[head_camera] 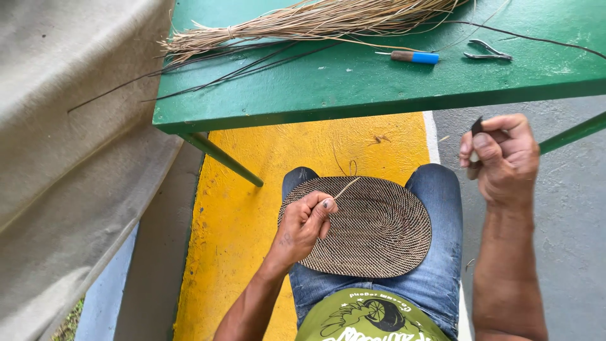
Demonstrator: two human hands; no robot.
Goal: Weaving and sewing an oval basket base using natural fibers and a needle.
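An oval woven mat (379,233) with a fine dark-and-tan pattern lies across my lap. My left hand (304,224) rests on its left edge, pinching a thin tan fibre strand (347,187) that sticks up toward the table. My right hand (502,158) is raised to the right of the mat, below the table edge, fingers closed around a small dark tool (477,126) whose tip shows above the thumb.
A green table (353,82) stands ahead, bearing a bundle of tan fibres (303,22), long dark strands (240,66), a blue-handled awl (413,57) and small metal pliers (487,52). Grey cloth (69,145) hangs at left. Yellow and grey floor lies below.
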